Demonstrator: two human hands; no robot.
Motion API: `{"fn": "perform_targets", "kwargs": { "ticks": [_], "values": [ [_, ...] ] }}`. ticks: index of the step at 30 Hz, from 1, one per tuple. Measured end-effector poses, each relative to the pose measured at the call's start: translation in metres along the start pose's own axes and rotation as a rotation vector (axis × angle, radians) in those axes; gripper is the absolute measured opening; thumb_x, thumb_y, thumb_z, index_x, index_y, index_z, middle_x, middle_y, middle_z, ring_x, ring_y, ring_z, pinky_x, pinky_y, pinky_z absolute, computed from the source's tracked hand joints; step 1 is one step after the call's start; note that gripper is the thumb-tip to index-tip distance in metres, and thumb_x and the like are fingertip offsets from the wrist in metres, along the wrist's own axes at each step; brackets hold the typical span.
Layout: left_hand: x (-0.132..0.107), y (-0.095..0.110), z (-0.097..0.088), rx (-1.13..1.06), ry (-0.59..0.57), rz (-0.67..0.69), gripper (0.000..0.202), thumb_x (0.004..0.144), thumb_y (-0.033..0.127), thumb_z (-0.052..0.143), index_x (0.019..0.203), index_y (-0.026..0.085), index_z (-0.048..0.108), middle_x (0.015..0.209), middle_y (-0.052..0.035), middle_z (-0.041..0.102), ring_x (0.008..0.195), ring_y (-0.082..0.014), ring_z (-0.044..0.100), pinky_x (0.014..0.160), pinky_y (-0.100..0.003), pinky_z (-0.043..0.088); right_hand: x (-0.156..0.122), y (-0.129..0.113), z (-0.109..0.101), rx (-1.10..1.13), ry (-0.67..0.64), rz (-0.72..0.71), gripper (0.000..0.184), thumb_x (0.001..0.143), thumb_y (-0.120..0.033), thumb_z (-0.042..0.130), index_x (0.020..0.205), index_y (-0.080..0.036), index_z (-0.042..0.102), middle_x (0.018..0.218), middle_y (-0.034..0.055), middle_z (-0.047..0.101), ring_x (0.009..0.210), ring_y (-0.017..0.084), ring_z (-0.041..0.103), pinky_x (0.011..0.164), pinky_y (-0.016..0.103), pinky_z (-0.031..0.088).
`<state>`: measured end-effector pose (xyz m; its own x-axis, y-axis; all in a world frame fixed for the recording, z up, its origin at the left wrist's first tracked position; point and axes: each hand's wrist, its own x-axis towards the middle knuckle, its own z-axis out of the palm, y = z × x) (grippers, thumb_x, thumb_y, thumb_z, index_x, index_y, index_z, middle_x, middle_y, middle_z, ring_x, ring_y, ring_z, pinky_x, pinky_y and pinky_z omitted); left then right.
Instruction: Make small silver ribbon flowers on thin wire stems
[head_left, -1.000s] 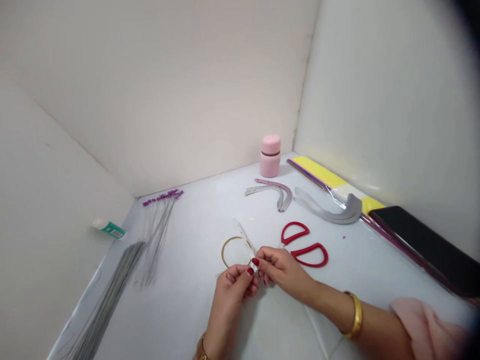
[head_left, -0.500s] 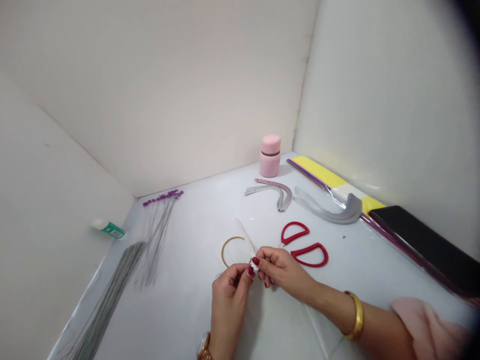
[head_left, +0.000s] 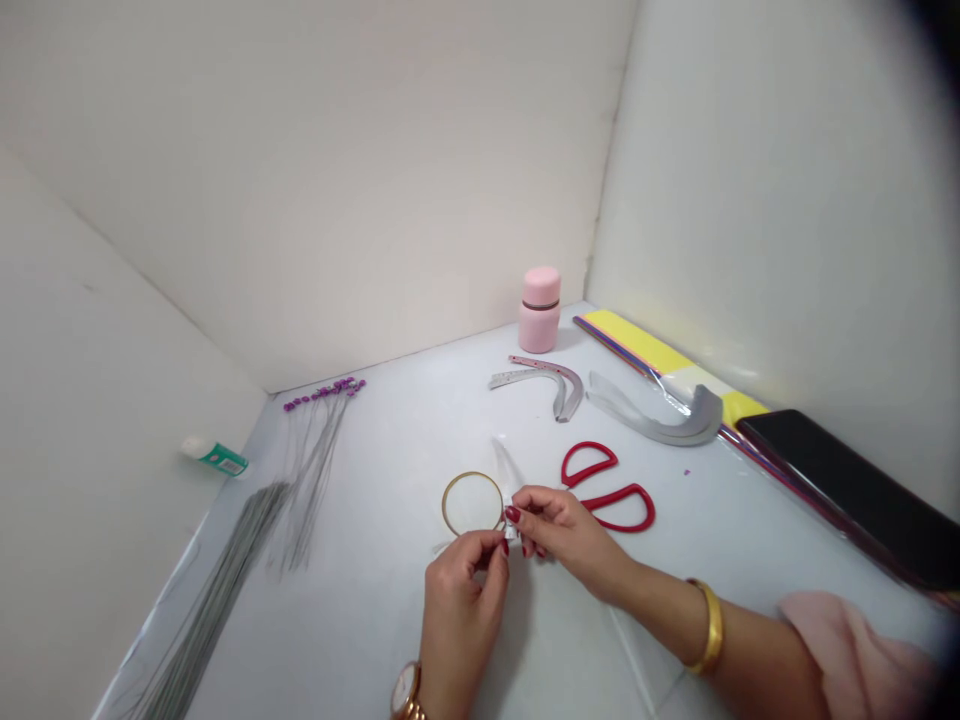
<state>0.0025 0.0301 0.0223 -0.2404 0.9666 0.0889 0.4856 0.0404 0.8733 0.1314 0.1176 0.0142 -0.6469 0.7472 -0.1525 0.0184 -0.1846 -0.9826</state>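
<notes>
A thin white paper strip (head_left: 504,462) stands up between my two hands, its lower end pinched by the fingertips. My left hand (head_left: 466,580) grips that lower end between thumb and index finger. From the right, my right hand (head_left: 556,525) pinches the strip just above, close to the left fingertips. A thin gold ring (head_left: 450,487) lies on the table directly behind my hands. Red-handled scissors (head_left: 628,492) rest beside my right hand, their blades mostly hidden behind it.
Grey wires (head_left: 217,600) lie at left, near purple-tipped stems (head_left: 322,430). A green-and-white tube (head_left: 225,460) is at the left edge. Behind stand a pink flask (head_left: 540,310), curled paper strips (head_left: 574,385) and a grey strip roll (head_left: 694,425). A black phone (head_left: 847,490) lies on yellow packs (head_left: 637,342) at right.
The strip has turned, its free upper end moving to the right. The fingers have shifted slightly on its lower end, and my left wrist has rotated so more of the watch shows.
</notes>
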Motion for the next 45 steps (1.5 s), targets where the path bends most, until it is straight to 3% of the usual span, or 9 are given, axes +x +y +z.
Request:
{"fn": "perform_targets", "kwargs": {
  "ticks": [3,8,17,26,30,33,37,40,45],
  "values": [
    [-0.001,0.002,0.001,-0.003,-0.003,0.0,0.016,0.081,0.018,0.049,0.081,0.016,0.065,0.078,-0.0063,0.068,0.07,-0.0171,0.062,0.066,-0.026,0.046,0.0,0.002,0.001,-0.009,0.016,-0.005,0.027,0.08,-0.042,0.054,0.073,-0.017,0.053,0.055,-0.0045,0.048,0.048,0.008,0.044,0.044,0.018,0.031],
    [0.0,0.005,0.003,-0.039,-0.008,-0.045,0.019,0.084,0.02,0.046,0.084,0.015,0.065,0.071,-0.0055,0.069,0.06,-0.0146,0.062,0.055,-0.021,0.047,-0.002,0.007,0.002,-0.035,0.036,-0.026,0.027,0.081,-0.043,0.053,0.073,-0.017,0.053,0.055,-0.0047,0.048,0.049,0.008,0.043,0.046,0.019,0.032],
    [-0.003,0.0,0.0,-0.012,0.023,0.031,0.018,0.079,0.021,0.053,0.089,0.02,0.068,0.083,-0.0089,0.068,0.078,-0.0215,0.059,0.075,-0.031,0.041,0.0,0.009,0.001,-0.051,0.013,-0.027,0.03,0.08,-0.045,0.054,0.073,-0.016,0.054,0.055,-0.0043,0.047,0.047,0.008,0.043,0.045,0.019,0.032],
    [0.006,0.001,0.007,-0.333,-0.07,-0.241,0.019,0.079,0.023,0.053,0.074,0.012,0.067,0.063,-0.0062,0.067,0.056,-0.0139,0.059,0.054,-0.022,0.046,-0.002,0.005,0.004,-0.03,0.021,-0.064,0.031,0.082,-0.046,0.05,0.074,-0.016,0.054,0.061,-0.0021,0.053,0.055,0.01,0.05,0.052,0.021,0.038],
    [0.008,-0.003,0.01,-0.424,-0.075,-0.302,0.018,0.079,0.023,0.053,0.075,0.01,0.064,0.063,-0.0074,0.069,0.053,-0.0126,0.06,0.053,-0.022,0.047,-0.003,0.006,0.002,-0.058,0.042,-0.084,0.03,0.081,-0.045,0.052,0.073,-0.016,0.056,0.059,-0.0026,0.051,0.056,0.011,0.05,0.055,0.022,0.038],
    [0.004,-0.002,0.009,-0.381,-0.004,-0.231,0.016,0.078,0.024,0.055,0.084,0.013,0.064,0.074,-0.0084,0.07,0.065,-0.0156,0.063,0.061,-0.025,0.049,-0.002,0.008,0.002,-0.058,0.048,-0.065,0.031,0.081,-0.046,0.051,0.073,-0.017,0.054,0.056,-0.0037,0.049,0.051,0.009,0.047,0.049,0.021,0.035],
    [-0.001,0.002,0.007,-0.246,0.072,-0.085,0.014,0.076,0.02,0.056,0.083,0.018,0.069,0.082,-0.0076,0.068,0.076,-0.0191,0.062,0.071,-0.029,0.047,-0.001,0.008,0.003,-0.044,0.037,-0.028,0.035,0.08,-0.051,0.049,0.074,-0.017,0.05,0.057,-0.0036,0.05,0.047,0.008,0.047,0.043,0.019,0.033],
    [-0.003,0.003,0.006,-0.205,0.094,-0.061,0.018,0.077,0.018,0.055,0.089,0.019,0.068,0.083,-0.007,0.069,0.074,-0.0187,0.063,0.069,-0.028,0.048,-0.001,0.006,0.004,-0.063,0.042,-0.032,0.036,0.08,-0.052,0.048,0.073,-0.017,0.05,0.057,-0.0032,0.05,0.047,0.008,0.047,0.043,0.019,0.034],
    [-0.001,0.003,0.006,-0.213,0.107,-0.085,0.014,0.076,0.019,0.056,0.083,0.019,0.069,0.08,-0.0062,0.07,0.073,-0.0187,0.063,0.067,-0.027,0.048,-0.003,0.006,0.002,-0.162,0.062,-0.095,0.029,0.084,-0.044,0.048,0.074,-0.017,0.053,0.058,-0.0028,0.05,0.051,0.01,0.048,0.049,0.021,0.038]
  ]
}}
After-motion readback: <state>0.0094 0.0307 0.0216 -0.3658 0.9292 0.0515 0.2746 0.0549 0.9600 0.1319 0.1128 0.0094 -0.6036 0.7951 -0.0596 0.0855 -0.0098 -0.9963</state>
